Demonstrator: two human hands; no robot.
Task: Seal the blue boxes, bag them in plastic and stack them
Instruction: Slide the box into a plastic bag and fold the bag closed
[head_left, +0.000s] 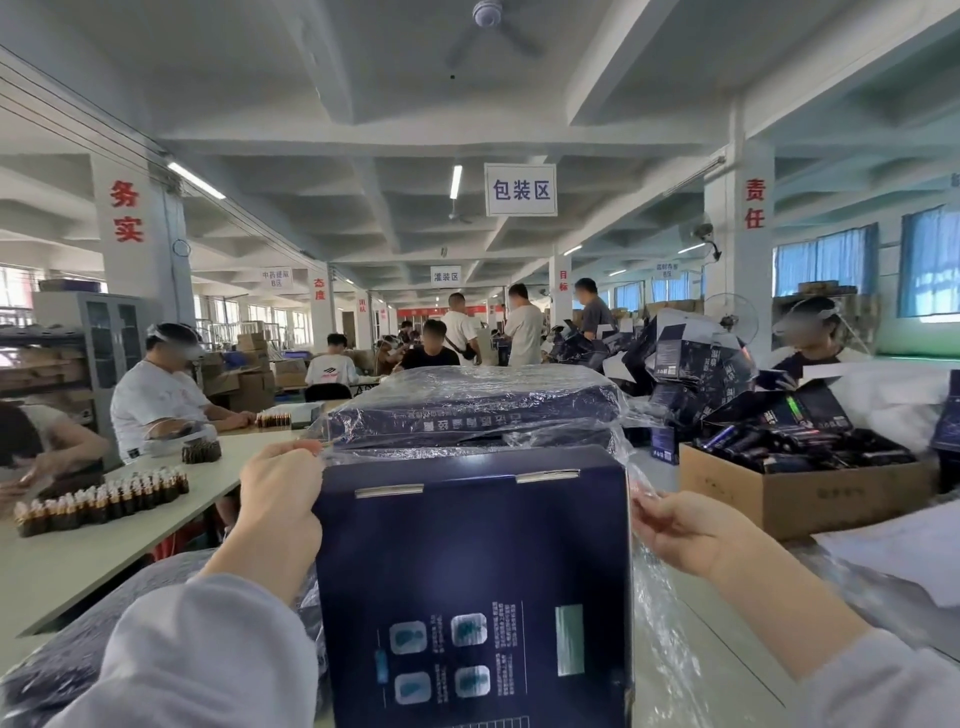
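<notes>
The blue box (472, 571) is stood on end at 6 o'clock, before the bagged stack (467, 410) at 12, and the plastic bag (655, 608) is held spread, gripped at 9 by the left hand (280, 499) with curled fingers and pinched at 3 by the right hand (680, 530), seemingly for sleeving.

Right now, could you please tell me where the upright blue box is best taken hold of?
Probably by its upper side edges, one hand from each side: the blue box stands upright, tall and flat-sided. The left hand grips its upper left edge; the right hand pinches the plastic bag alongside.
</notes>
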